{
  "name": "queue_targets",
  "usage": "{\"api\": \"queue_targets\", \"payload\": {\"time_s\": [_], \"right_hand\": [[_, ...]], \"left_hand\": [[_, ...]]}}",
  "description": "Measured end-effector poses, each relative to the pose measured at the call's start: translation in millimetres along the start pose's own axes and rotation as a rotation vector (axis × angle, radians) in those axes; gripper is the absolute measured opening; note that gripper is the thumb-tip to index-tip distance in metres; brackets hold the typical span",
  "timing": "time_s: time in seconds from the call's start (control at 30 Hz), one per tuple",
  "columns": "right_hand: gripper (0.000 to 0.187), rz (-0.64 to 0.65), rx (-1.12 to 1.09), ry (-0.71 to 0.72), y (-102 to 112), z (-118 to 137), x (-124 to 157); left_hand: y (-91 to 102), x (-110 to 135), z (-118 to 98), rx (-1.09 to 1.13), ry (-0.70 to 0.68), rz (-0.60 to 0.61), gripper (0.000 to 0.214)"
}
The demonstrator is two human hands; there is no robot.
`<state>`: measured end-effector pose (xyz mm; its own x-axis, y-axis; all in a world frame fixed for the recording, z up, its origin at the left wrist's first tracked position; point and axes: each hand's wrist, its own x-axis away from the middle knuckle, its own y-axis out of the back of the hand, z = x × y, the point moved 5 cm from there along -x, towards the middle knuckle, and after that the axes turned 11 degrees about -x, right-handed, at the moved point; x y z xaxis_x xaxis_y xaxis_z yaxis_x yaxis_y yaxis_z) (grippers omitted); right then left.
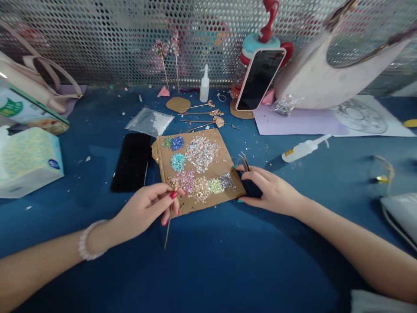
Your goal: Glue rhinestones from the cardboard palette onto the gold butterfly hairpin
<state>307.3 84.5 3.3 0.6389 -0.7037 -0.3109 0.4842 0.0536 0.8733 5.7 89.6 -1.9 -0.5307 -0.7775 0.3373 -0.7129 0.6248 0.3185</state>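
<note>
A brown cardboard piece (224, 166) lies on the blue table, covered with small heaps of coloured sequins (200, 153). My left hand (148, 208) is pinched shut on a thin golden stick (167, 237) at the card's near left corner. My right hand (269, 189) rests at the card's right edge, closed on metal tweezers (244, 161) whose tips point up and away.
A black phone (133, 161) lies left of the card, a clear bag (150, 121) behind it. Golden hairpins (208, 115), glue bottles (204, 84) (304, 148), a propped phone (259, 78), a tissue box (28, 161) and a pink bag (42, 82) stand around.
</note>
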Motion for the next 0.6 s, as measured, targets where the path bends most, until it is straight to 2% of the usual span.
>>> {"api": "queue_targets", "payload": {"time_s": [0.17, 0.4, 0.6], "right_hand": [[0.033, -0.020, 0.022, -0.021, 1, -6, 3], [0.046, -0.048, 0.138, 0.020, 10, -15, 4], [0.052, -0.086, 0.205, 0.042, 12, -23, 7]], "left_hand": [[-1.6, -23, -9, 0.018, -0.046, 0.006, 0.024], [-16.1, -47, -25, -0.031, -0.089, 0.060, 0.021], [-23.2, -52, -37, -0.062, -0.141, 0.071, 0.024]]}}
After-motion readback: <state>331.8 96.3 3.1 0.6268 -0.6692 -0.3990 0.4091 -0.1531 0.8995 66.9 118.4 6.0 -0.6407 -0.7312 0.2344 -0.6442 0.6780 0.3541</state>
